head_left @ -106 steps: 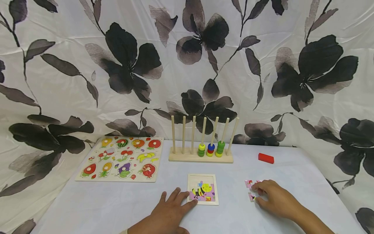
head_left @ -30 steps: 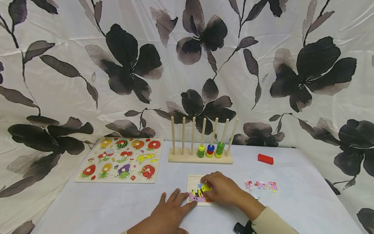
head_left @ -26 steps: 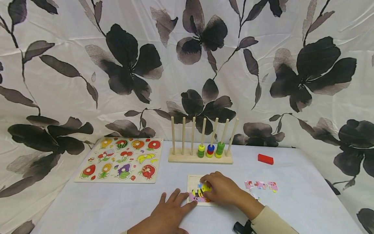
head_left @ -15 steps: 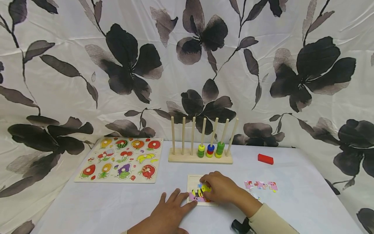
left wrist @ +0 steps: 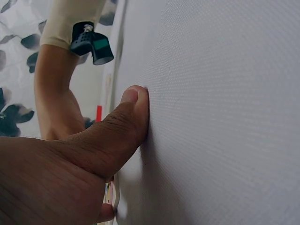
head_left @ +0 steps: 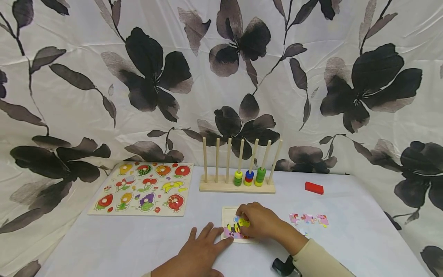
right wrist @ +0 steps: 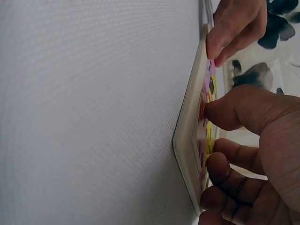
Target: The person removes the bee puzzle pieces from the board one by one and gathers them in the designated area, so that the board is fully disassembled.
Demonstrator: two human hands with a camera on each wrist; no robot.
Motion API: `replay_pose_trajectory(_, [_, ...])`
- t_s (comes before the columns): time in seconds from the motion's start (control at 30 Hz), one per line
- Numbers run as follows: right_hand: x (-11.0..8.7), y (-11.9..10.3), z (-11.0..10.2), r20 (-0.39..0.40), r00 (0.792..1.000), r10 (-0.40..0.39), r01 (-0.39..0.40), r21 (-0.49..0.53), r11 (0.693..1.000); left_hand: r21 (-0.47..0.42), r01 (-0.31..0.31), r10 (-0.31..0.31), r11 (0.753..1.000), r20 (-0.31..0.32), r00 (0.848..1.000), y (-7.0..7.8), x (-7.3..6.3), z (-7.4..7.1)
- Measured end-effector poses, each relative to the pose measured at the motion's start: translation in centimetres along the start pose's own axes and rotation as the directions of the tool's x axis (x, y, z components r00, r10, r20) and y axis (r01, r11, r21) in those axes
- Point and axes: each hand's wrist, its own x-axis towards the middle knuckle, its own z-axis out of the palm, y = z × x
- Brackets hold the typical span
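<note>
A small framed jigsaw puzzle (head_left: pixel 226 212) with a bee picture lies on the table, partly covered by my right hand. My left hand (head_left: pixel 200 252) rests with spread fingers on the cloth, its fingertips touching the frame's lower left edge. Over the right part of the bee picture, my right hand (head_left: pixel 263 223) has thumb and curled fingers down on a puzzle piece; the fingers hide most of that piece. In the right wrist view, the thumb and fingers of the right hand (right wrist: pixel 253 154) meet the puzzle's surface just inside the pale rim.
Several loose pink puzzle pieces (head_left: pixel 308 219) lie to the right. Behind stand a wooden peg rack (head_left: pixel 238 187) with coloured rings and, at its right, a red block (head_left: pixel 314 187). A fruit puzzle board (head_left: pixel 140 211) lies at back left. A floral cloth (head_left: pixel 294 96) hangs behind.
From the loose pieces at right, my right hand moved left onto the framed puzzle; a dark-marked piece is gone from there. Over the last second both hands have stayed almost still.
</note>
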Motion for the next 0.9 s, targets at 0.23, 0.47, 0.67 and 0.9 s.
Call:
replay_pose_trajectory(0.23, [0.15,0.06,-0.04,-0.015,1.000,0.003,-0.003,0.013,1.000,-0.016,0.014,-0.014,1.000,0.008,1.000,0.00,0.11,-0.13])
replay_pose_trajectory(0.47, [0.00,-0.07,0.15,-0.025,1.000,0.013,-0.012,0.026,1.000,-0.006,0.007,-0.007,1.000,0.004,1.000,-0.02,0.02,-0.11])
replay_pose_trajectory(0.67, [-0.30,-0.16,0.24,-0.069,0.997,-0.023,0.022,-0.015,1.000,-0.001,0.004,-0.004,1.000,0.003,1.000,0.05,-0.02,-0.14])
replay_pose_trajectory(0.9, [-0.70,0.22,0.25,-0.129,0.990,-0.051,0.044,-0.058,0.997,0.010,-0.010,0.010,1.000,-0.018,1.000,-0.02,-0.21,-0.13])
